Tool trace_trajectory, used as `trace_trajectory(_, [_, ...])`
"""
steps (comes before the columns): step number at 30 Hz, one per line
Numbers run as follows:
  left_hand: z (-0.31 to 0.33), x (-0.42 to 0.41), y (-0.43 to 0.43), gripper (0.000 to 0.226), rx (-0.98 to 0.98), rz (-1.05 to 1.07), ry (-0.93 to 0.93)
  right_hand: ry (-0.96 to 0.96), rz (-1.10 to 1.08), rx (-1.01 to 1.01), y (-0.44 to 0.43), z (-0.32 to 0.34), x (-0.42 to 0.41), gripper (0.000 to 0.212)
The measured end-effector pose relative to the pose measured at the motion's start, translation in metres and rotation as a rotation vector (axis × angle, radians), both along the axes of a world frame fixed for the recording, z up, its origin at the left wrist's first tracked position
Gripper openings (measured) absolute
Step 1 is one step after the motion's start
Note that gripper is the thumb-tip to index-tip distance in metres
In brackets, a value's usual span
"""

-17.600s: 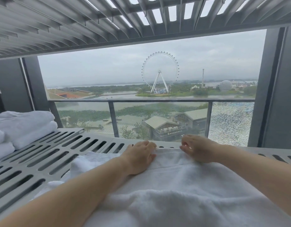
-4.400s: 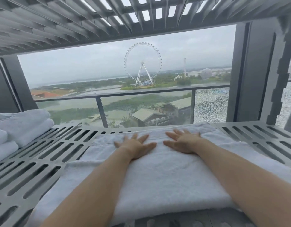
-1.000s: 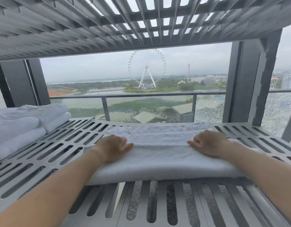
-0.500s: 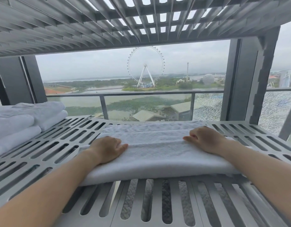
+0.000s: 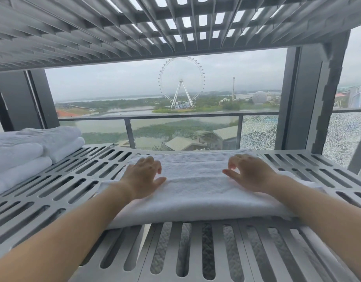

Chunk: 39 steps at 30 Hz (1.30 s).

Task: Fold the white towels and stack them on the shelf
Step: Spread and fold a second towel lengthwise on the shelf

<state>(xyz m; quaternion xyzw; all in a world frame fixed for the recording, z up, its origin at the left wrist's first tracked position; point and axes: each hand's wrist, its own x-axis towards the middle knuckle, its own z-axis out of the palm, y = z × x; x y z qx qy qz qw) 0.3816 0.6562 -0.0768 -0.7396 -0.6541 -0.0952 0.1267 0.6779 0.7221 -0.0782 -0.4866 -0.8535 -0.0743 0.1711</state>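
Note:
A white towel (image 5: 195,186), folded into a long band, lies across the slotted grey metal shelf (image 5: 78,180) in front of me. My left hand (image 5: 142,178) rests flat on its left part with fingers spread. Over the towel's right part my right hand (image 5: 249,173) sits with fingers loosely spread, fingertips near the cloth. Neither hand grips anything. A stack of folded white towels (image 5: 31,151) sits at the shelf's left end.
Another slotted metal shelf (image 5: 175,27) hangs close overhead. Dark upright posts (image 5: 297,98) stand at the right and left. Behind the shelf is a window with a balcony railing (image 5: 167,116). Textured fabric shows through the slots below.
Half a second ago both hands were curled on the towel's ends. Now the fingers have opened and both hands have slid farther back along the towel's top.

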Motion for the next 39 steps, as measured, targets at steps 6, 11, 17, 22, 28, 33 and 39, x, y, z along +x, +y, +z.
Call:
trace_trajectory(6, [-0.018, 0.088, -0.009, 0.052, -0.312, -0.266, -0.239, 0.046, 0.254, -0.311, -0.039, -0.019, -0.041, 0.046])
trace_trajectory(11, [-0.025, 0.08, -0.011, 0.062, -0.412, -0.246, -0.108, -0.129, -0.012, -0.447, -0.033, -0.024, 0.013, 0.059])
trace_trajectory(17, [-0.012, 0.094, -0.012, 0.06, -0.46, -0.17, -0.001, -0.109, -0.06, -0.442, -0.033, -0.026, 0.025, 0.058])
trace_trajectory(22, [0.0, 0.171, 0.003, 0.053, -0.413, -0.242, -0.109, 0.142, 0.031, -0.344, -0.036, -0.022, 0.025, 0.051])
trace_trajectory(28, [-0.023, 0.224, 0.014, 0.053, -0.36, -0.23, -0.177, -0.145, -0.206, -0.453, -0.041, -0.02, 0.055, 0.061])
trace_trajectory(33, [-0.031, 0.217, 0.009, 0.05, -0.327, -0.236, -0.184, -0.124, -0.365, -0.449, -0.045, -0.02, 0.058, 0.069])
trace_trajectory(39, [-0.022, 0.225, -0.003, 0.063, -0.202, -0.248, -0.421, -0.137, -0.066, -0.417, -0.038, -0.023, 0.059, 0.066])
